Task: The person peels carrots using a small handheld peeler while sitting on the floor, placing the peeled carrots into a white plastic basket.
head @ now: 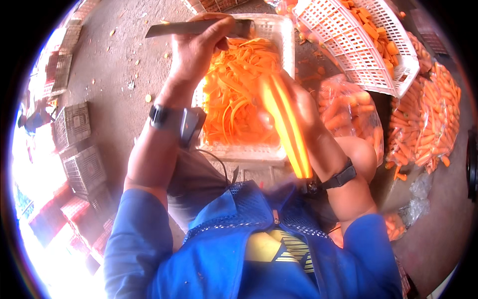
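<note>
My left hand (205, 35) is closed around a broad dark-bladed knife (168, 29), whose blade points left above the far end of a white plastic crate (287, 48). A long orange vegetable (285, 123) with bright yellow lengthwise stripes is in my right hand (300, 99). It tilts over the crate's right side, its lower end towards my body. Motion blur softens its upper end, and the fingers on its far side are partly hidden. Below both hands, the crate holds a heap of thin orange peelings (239, 93). Knife and vegetable are apart.
A tilted white perforated crate (351, 48) at upper right contains cut orange chunks (377, 37). Clear plastic bags of carrots (351, 108) (425, 119) lie to my right. Grey crates (84, 168) stand at the left. Scraps dot the concrete floor (115, 74).
</note>
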